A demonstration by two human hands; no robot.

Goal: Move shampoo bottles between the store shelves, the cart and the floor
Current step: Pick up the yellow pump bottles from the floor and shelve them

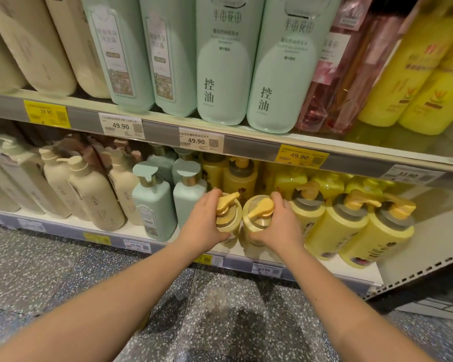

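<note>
Step in hand, judged: pick or place of two yellow pump bottles at the lower shelf (168, 232) front edge; direction can't be told from one frame. Both hands are wrapped on bottle shoulders, one bottle each.

Largest first. Upper shelf (259, 142) above the grip: tall mint-green refill pouches (222, 74), smooth matte, flat-bottomed, rounded corners; cream ones left of them, pink clear-wrapped packs and yellow bottles right. Metal rail with paper price tags (200, 141).

Terrazzo floor (233, 309) below the grip, speckled grey, glossy. No cart in view.

Lower shelf, white board. Left of the grip: mint square-shouldered pump bottles (154, 205), then cream round ones. Right of the grip: a row of yellow pump bottles (332, 226), grey collars, glossy plastic, touching each other.

Left hand (202, 226) closed around the left yellow bottle (230, 218), fingers behind, thumb in front. Right hand (283, 226) closed around the right yellow bottle (254, 220), same grip. The two bottles are touching side by side, upright or nearly so, bases at the shelf lip, gold pump heads pointing right and up.

Next move calls for, judged: if lifting, clear the shelf lip and the rail above and keep the pump heads from snagging neighbours; smooth round plastic, so a firm wrap is needed. If placing, let go and push back.
</note>
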